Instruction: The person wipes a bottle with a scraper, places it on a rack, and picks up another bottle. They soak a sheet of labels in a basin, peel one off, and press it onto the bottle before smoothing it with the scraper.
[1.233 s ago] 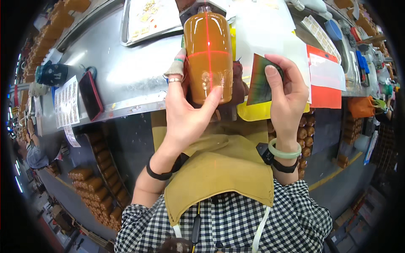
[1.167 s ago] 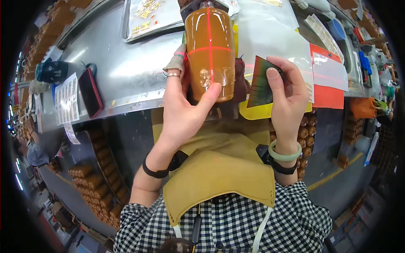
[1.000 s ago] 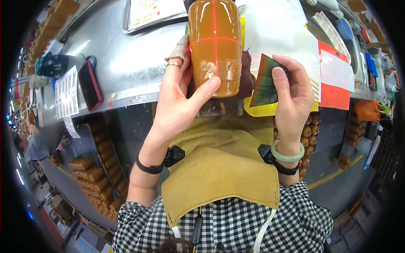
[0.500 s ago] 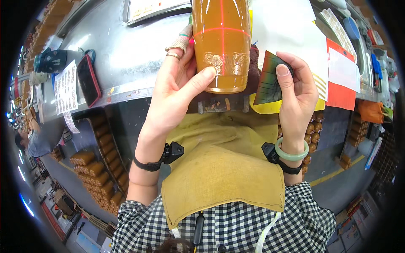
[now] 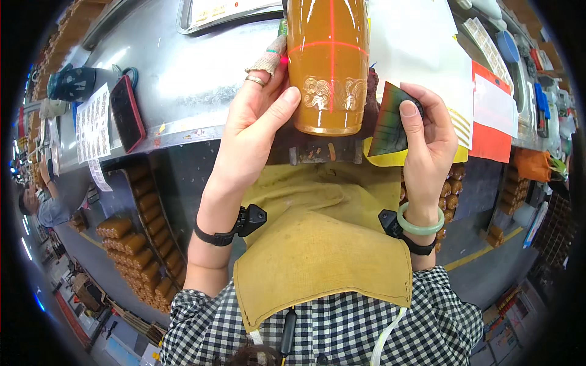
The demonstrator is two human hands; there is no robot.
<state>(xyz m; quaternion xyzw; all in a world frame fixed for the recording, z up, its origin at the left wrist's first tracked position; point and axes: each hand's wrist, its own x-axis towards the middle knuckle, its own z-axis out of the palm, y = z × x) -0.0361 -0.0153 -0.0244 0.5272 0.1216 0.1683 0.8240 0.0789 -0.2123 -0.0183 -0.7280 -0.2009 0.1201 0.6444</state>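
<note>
An amber glass vase (image 5: pixel 329 61) with a raised wavy pattern near its base stands out at top centre, a red light cross falling on it. My left hand (image 5: pixel 259 116) is at its left side, the fingers curled partly behind the glass. The thumb rests by the vase's left edge, and a fabric finger cover (image 5: pixel 268 58) sits on one finger. In my right hand (image 5: pixel 427 122) a thin dark sheet (image 5: pixel 389 122) with fine lines and a green-red sheen is pinched between thumb and fingers, right of the vase. A maroon padded piece (image 5: pixel 371 91) shows behind the vase.
A phone (image 5: pixel 127 116) and a printed sheet (image 5: pixel 93 131) lie left on the metal table (image 5: pixel 177 67). A tray (image 5: pixel 213 24) sits behind. White paper (image 5: pixel 415 49) and a red-edged sheet (image 5: pixel 491 116) lie right. Stacked amber pieces (image 5: pixel 134 250) stand below left; a person (image 5: pixel 49 204) is farther left.
My left thumb has moved left off the front of the vase. The vase appears slightly farther right in view. My right hand still holds the dark sheet, a little lower.
</note>
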